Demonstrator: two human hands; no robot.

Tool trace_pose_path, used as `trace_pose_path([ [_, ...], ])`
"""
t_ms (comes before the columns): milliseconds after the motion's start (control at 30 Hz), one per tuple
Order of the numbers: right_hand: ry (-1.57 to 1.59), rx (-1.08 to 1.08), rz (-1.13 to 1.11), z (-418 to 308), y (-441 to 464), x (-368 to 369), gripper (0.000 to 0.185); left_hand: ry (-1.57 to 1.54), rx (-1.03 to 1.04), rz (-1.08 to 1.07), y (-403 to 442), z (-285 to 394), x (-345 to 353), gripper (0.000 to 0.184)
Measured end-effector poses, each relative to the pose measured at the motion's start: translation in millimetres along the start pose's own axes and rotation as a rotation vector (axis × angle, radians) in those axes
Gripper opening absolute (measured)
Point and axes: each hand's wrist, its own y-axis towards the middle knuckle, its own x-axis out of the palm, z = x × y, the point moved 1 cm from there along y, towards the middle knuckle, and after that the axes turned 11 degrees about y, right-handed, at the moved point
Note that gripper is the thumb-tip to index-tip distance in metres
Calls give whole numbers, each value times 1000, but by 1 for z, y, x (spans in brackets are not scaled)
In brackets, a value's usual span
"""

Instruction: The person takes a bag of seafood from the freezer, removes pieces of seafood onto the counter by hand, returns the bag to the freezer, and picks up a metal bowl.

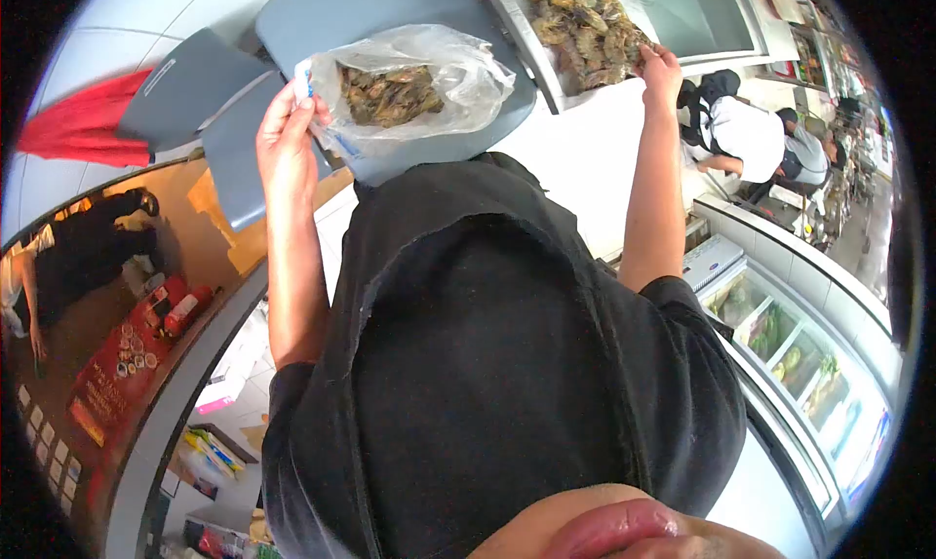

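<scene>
My left hand [291, 120] is closed on the rim of a clear plastic bag [473, 81], with thumb and fingers pinching its left edge. The bag lies opened on a grey-blue chair [341, 8], and a heap of brownish prawns [390, 98] shows inside. A larger pile of raw prawns [590, 33] lies on a metal counter [534, 47] beside a sink. At the right edge of this pile is my right hand [661, 70], its fingers closed on a prawn; the fingertips are partly hidden among the prawns.
The sink basin [697, 18] stands right of the pile. Another grey chair [210, 101] and a red cloth [83, 120] are at left. A person in a white shirt [741, 135] bends over at right, near a glass-topped fridge [790, 354]. Another person [73, 257] is at far left.
</scene>
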Motion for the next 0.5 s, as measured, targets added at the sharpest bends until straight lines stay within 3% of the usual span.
trace_pose_path([
  [33,-80,-63,29,-1,-2,6,29,20,7,2,0,1,1,30],
  [100,-423,-412,-64,53,53,10,34,89,7,44,3,-1,-1,31],
  [167,-724,-402,43,35,31,32,37,58,14,24,7,-7,-7,32],
  [233,-832,-385,57,30,25,35,45,75,13,20,1,-1,-8,31],
  [267,-864,-572,131,30,21,36,47,58,18,39,-2,0,-10,33],
  [300,-890,-761,215,17,3,41,49,57,21,47,-7,4,-13,32],
  [333,-816,-766,181,3,-14,46,48,54,23,52,-10,7,-15,32],
  [400,-289,-579,-77,-11,-53,72,45,36,12,71,-16,11,-15,32],
  [433,-229,-613,-311,-17,-76,90,45,41,16,76,-17,11,-15,31],
  [500,-412,-637,-392,-47,-163,138,61,46,25,82,-19,9,-15,31],
])
